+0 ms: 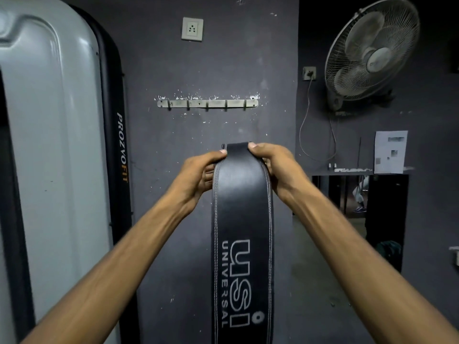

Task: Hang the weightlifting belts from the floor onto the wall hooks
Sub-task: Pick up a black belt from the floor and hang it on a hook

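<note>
Machine: a tall gym machine (57,145) with a pale grey cover stood at the far left, its black side lettered "PROZVOFIT".
Wall: the dark grey wall (173,194) filled the middle, scuffed with white paint chips.
Socket: a white socket (192,29) sat high on the wall, above the hooks.
Hooks: a metal hook rail (207,104) was fixed level on the wall, with nothing hanging from its five hooks; it lay above the hands and apart from them.
Left hand: the left hand (198,177) gripped the left edge of the belt near its top, thumb on the front face, fingers curled behind.
Belt: a black leather belt (242,232) with white stitching and "USI UNIVERSAL" lettering was held upright in front of the wall, below the hook rail, its lower end running out of view at the bottom.
Right hand: the right hand (275,167) clasped the right edge of the belt near its top, thumb on the front face.
Fan: a wall fan (371,49) was mounted at the upper right, its cord (304,125) looping down from a small plug point.
Paper: a white sheet (390,152) hung on the wall at the right, below the fan.
</note>
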`<move>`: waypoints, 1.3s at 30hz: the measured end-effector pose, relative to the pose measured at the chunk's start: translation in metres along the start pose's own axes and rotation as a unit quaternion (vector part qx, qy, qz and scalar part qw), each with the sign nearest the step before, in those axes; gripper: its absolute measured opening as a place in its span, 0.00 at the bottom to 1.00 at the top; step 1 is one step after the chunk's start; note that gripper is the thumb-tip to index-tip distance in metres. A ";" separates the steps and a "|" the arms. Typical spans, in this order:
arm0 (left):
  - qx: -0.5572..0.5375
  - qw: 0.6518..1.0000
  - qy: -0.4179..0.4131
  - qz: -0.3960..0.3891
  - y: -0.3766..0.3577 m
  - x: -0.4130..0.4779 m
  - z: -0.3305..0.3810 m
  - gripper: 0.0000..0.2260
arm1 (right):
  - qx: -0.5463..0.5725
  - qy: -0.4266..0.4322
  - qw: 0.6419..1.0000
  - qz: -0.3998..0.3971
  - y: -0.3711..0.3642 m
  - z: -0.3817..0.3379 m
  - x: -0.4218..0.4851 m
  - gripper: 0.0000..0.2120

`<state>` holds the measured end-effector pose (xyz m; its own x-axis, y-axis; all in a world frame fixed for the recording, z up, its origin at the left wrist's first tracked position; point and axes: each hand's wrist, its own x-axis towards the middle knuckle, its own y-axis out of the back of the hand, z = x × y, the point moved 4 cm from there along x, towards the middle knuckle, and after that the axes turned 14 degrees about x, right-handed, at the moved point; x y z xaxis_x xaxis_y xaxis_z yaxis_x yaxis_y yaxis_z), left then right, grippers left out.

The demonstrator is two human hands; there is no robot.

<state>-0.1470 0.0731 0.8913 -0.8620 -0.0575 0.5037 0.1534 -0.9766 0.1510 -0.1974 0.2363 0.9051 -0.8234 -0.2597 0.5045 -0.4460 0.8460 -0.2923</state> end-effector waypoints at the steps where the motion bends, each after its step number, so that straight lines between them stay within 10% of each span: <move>1: -0.008 0.999 0.030 -0.010 0.000 0.007 -0.001 0.10 | -0.015 0.025 1.000 -0.006 0.001 0.003 -0.003 0.06; 10: -0.081 0.995 0.062 0.024 -0.014 0.043 -0.011 0.18 | -0.039 0.055 0.996 -0.062 0.014 0.018 -0.031 0.04; 16: 0.069 0.995 -0.050 0.046 -0.021 0.019 -0.016 0.10 | -0.053 -0.023 0.998 -0.019 0.014 0.007 0.004 0.16; 25: 0.129 0.990 -0.032 -0.055 0.006 0.015 -0.050 0.08 | -0.009 0.048 0.999 0.016 -0.007 0.034 0.038 0.09; 34: 0.210 0.974 -0.024 0.077 0.064 0.092 -0.044 0.27 | -0.049 0.100 0.993 0.040 -0.027 0.079 0.050 0.09; 39: 0.156 0.983 -0.042 0.083 0.071 0.119 -0.052 0.14 | -0.090 0.112 0.989 0.034 -0.030 0.092 0.064 0.09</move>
<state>-0.2636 -0.0134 0.9175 -0.7717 -0.1801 0.6099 0.4399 -0.8438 0.3074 -0.2692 0.1516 0.8714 -0.7420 -0.1078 0.6617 -0.3064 0.9324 -0.1917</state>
